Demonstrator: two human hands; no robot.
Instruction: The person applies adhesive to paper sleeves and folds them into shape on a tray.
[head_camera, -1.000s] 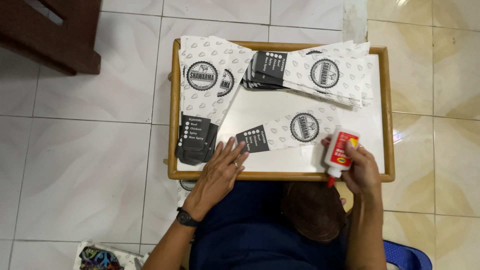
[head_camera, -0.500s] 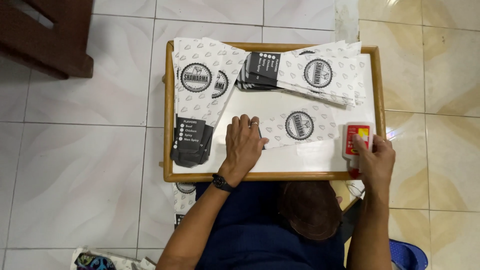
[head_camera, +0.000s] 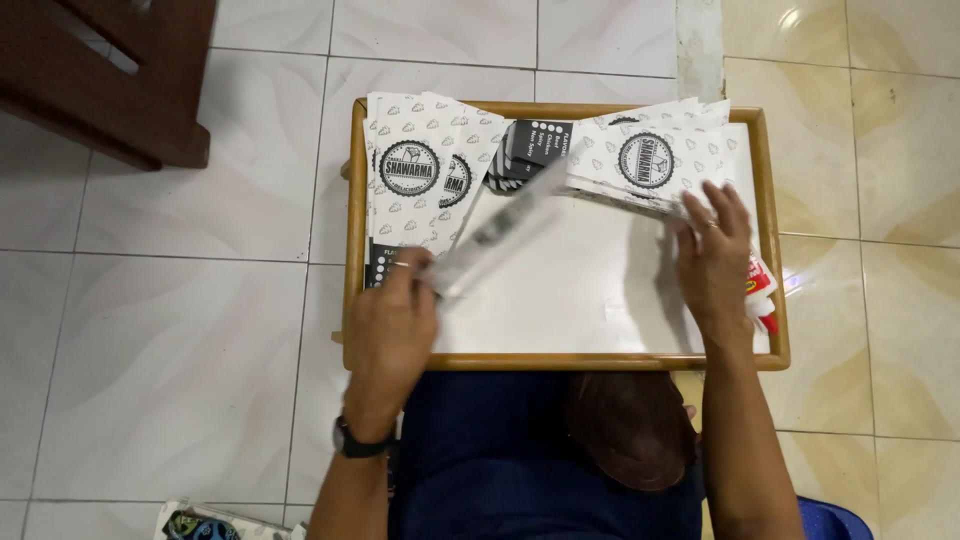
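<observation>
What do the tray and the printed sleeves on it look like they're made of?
The tray looks like wood: a tan, grained rim, with a smooth white, probably laminated, base. The printed sleeves look like thin matte paper, flat, creased and fanned in stacks. The left hand lifts one, blurred.

A: From my feed, the bag (head_camera: 500, 232) in the left hand (head_camera: 392, 322) is a motion smear above the tray (head_camera: 560, 362); I can't read its print or how the fingers pinch it.

B: And the glue bottle (head_camera: 762, 296)?

A: Mostly hidden under the right hand (head_camera: 712, 262) at the tray's right rim; only a red-and-white sliver shows. The dark cabinet (head_camera: 110, 80), up left of the tray, is cut by the frame edge.
</observation>
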